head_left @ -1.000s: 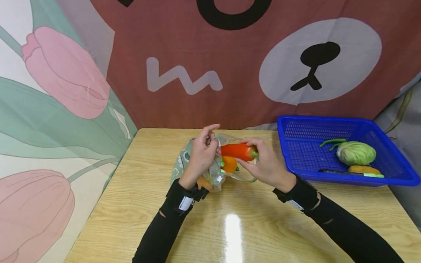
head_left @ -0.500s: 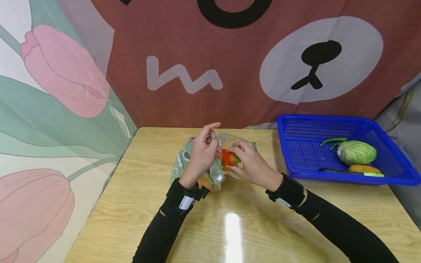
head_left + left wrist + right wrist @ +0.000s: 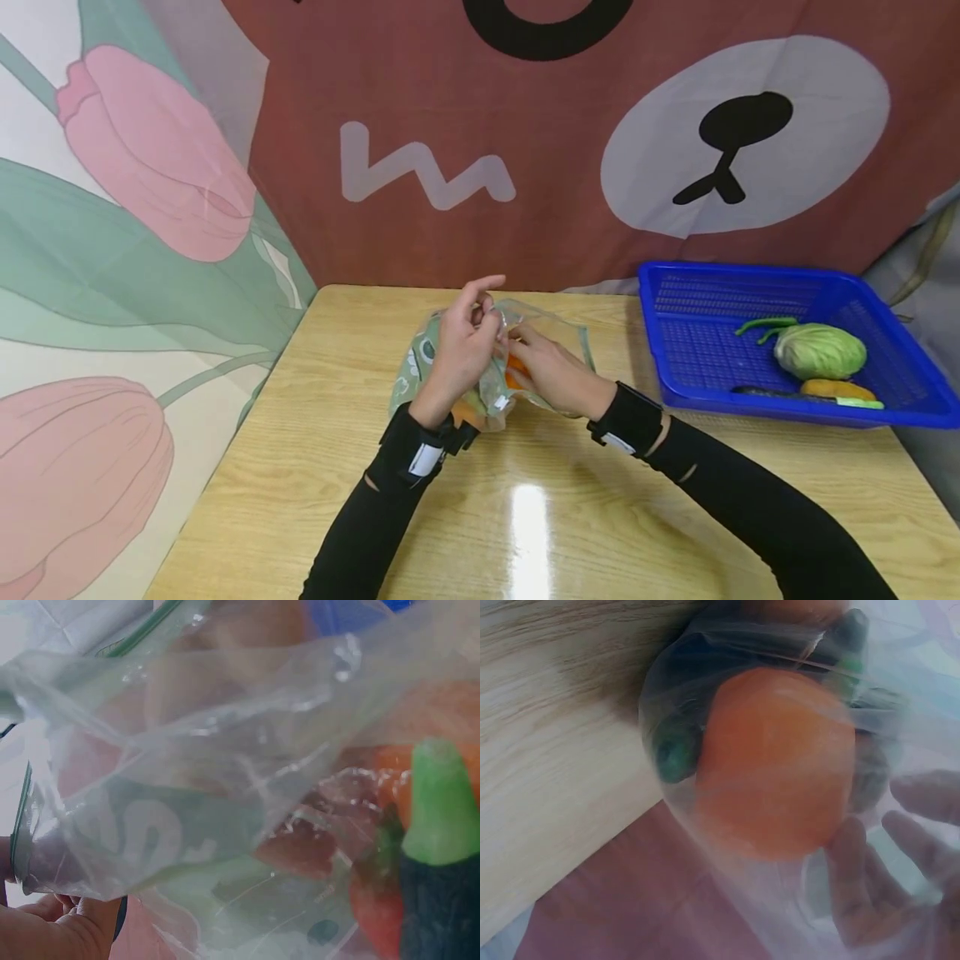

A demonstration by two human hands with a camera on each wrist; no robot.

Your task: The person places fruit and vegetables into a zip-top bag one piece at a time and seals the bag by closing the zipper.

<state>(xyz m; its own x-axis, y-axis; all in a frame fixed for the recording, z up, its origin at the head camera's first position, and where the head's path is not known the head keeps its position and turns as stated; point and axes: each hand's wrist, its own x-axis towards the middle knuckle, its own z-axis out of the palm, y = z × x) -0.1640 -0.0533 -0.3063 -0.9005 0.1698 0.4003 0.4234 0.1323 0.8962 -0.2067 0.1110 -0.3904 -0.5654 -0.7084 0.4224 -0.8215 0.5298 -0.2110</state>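
Observation:
A clear plastic bag with green print (image 3: 414, 367) lies on the table, its mouth toward the right. My left hand (image 3: 467, 337) pinches the rim of the bag, index finger extended. My right hand (image 3: 552, 372) reaches into the mouth, its fingers bent. In the right wrist view the fingers (image 3: 847, 859) are spread, with nothing seen between them. Beside them, through the plastic, shows a round orange vegetable (image 3: 776, 765). The left wrist view shows a dark vegetable with a green stem end (image 3: 442, 900), likely an eggplant, next to a red vegetable (image 3: 375, 907).
To the right on the wooden table (image 3: 450, 517) stands a blue basket (image 3: 750, 408). It holds a cabbage (image 3: 821, 352), green chillies (image 3: 765, 323), a yellow vegetable (image 3: 836, 389) and a long dark one with a green end (image 3: 783, 393). A printed curtain (image 3: 420, 250) hangs behind.
My right hand has carried the red pepper leftward into the bag, where the pepper is now out of clear sight. My left hand keeps its grip on the bag's rim.

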